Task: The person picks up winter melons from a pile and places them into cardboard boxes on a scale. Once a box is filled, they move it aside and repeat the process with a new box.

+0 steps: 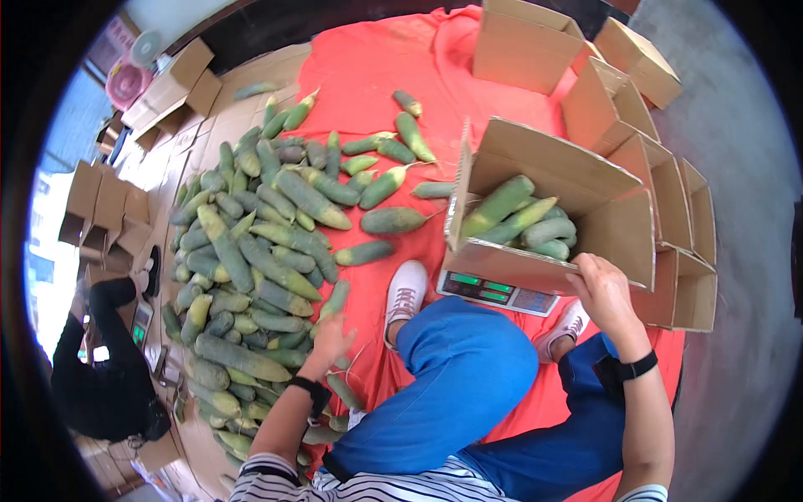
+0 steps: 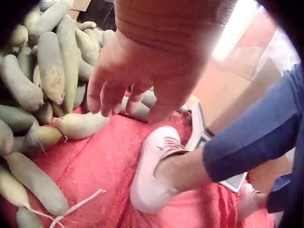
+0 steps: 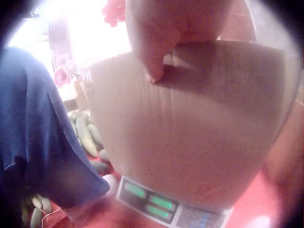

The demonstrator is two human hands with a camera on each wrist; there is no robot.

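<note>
My right hand (image 1: 604,293) grips the near rim of an open cardboard box (image 1: 631,230), its thumb pressed on the outer wall (image 3: 190,137) and its fingers over the edge. Several green radishes (image 1: 510,219) lie in the left part of this box, which stands on a digital scale (image 1: 493,289) with lit green displays. At the right edge of a big heap of green radishes (image 1: 268,259), my left hand (image 1: 333,339) hangs with fingers spread and pointing down. The left wrist view shows those fingers holding nothing, close by a pale radish (image 2: 83,125).
Open cardboard boxes (image 1: 611,105) stand to the right and behind. Loose radishes (image 1: 393,220) lie on the red cloth (image 1: 368,63) between heap and scale. My shoe (image 1: 407,293) is beside the scale. At the far left, another person (image 1: 109,360) sits by a second scale (image 1: 140,326).
</note>
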